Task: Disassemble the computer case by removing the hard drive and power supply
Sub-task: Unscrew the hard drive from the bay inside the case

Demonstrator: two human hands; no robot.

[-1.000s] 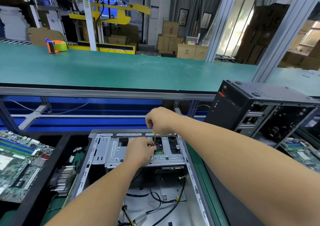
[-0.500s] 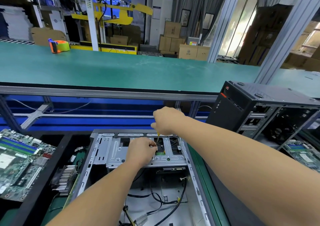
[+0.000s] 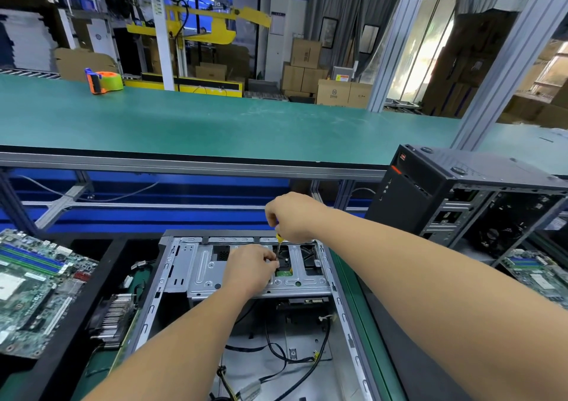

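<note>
Grey steel drive cage (image 3: 246, 280) spanned the far end of the open computer case (image 3: 344, 323) lying on the worktop. The right hand (image 3: 292, 216) gripped a screwdriver (image 3: 278, 245) upright; the left hand (image 3: 249, 270) pinched its shaft. Steady downward pressure, kept square to the screw, would likely prevent slipping.

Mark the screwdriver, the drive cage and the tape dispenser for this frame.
screwdriver (image 3: 278, 237): head view, on its yellow handle below the right hand.
drive cage (image 3: 205, 265): head view, on its bare metal top plate.
tape dispenser (image 3: 104, 81): head view, on the green roll.
</note>
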